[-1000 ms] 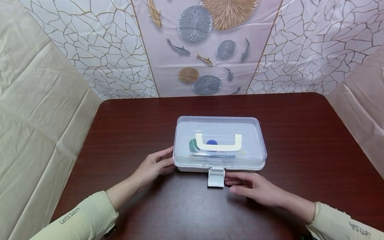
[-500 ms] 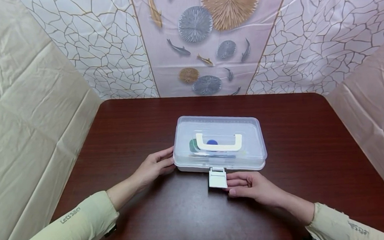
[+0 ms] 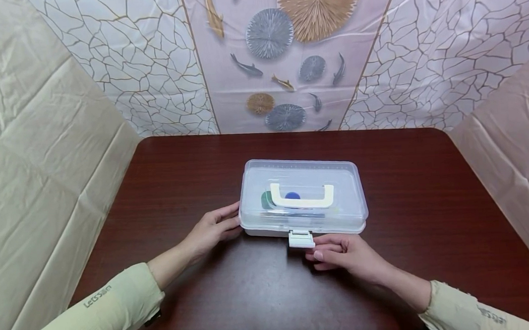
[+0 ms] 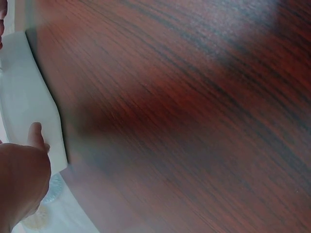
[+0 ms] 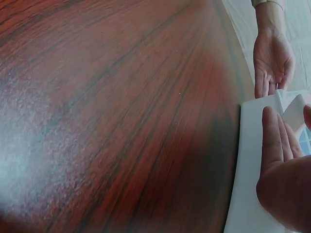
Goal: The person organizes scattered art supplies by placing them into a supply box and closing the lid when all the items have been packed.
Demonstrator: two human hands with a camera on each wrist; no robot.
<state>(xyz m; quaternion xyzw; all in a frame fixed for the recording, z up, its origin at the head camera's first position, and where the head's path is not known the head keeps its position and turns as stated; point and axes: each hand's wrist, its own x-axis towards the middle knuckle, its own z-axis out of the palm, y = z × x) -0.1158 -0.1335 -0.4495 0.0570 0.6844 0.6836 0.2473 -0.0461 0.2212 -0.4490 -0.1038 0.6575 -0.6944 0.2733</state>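
Observation:
A clear-lidded plastic storage box [image 3: 343, 180] with a white base sits mid-table, its white handle [image 3: 305, 203] on top. Green and blue round shapes show through the lid. From the front hangs a white latch [image 3: 301, 239], tilted outward; the right wrist view shows this latch [image 5: 294, 114] standing away from the box wall. My left hand [image 3: 211, 230] rests against the box's left end with fingers extended. At the latch's right edge, my right hand [image 3: 344, 253] touches the flap with fairly straight fingers. In the left wrist view, my left thumb [image 4: 36, 135] lies along the white base.
The dark red wooden table [image 3: 192, 174] runs back to a patterned cloth backdrop [image 3: 281, 73]. Pale cloth panels [image 3: 45, 148] stand along both sides.
The latch flap has swung upward from its lower hanging angle, and my right hand has risen slightly with it. The left hand and the box stay in place.

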